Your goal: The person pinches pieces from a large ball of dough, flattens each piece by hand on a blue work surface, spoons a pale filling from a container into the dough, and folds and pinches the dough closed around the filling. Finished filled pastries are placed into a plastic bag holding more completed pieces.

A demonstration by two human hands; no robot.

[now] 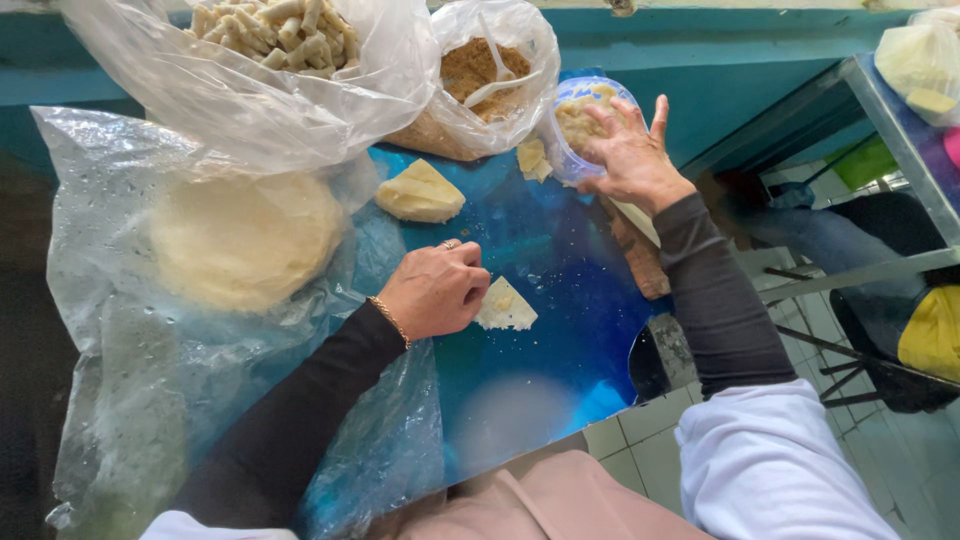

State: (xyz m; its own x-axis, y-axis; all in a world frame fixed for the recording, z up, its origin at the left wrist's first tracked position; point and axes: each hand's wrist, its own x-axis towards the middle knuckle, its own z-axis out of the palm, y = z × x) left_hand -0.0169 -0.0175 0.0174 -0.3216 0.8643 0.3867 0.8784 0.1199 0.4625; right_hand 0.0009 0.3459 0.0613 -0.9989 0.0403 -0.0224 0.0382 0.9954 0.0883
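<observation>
While a stack of pale round wrappers [245, 238] lies inside a clear plastic sheet [110, 330] along the left edge of the blue table [560, 290], the left hand [435, 290] rests near the table's middle, fingers curled in and pressing down on a small triangular wrapper piece [506, 307]. How tightly the fingertips close on it I cannot tell, since the knuckles cover them. Toward the far edge lies a folded wrapper wedge [420, 192], and behind it a bag of rolled pieces [270, 45] and a bag of brown crumbs [475, 85] holding a white spoon [497, 75]. Further right, the right hand [630, 155] is spread wide, fingers splayed over the mouth of a clear tub of filling [583, 120] at the far right edge; what its fingertips touch inside is hidden. The tub's lower part is blocked by the hand, and the bags are cut off by the frame's top.
</observation>
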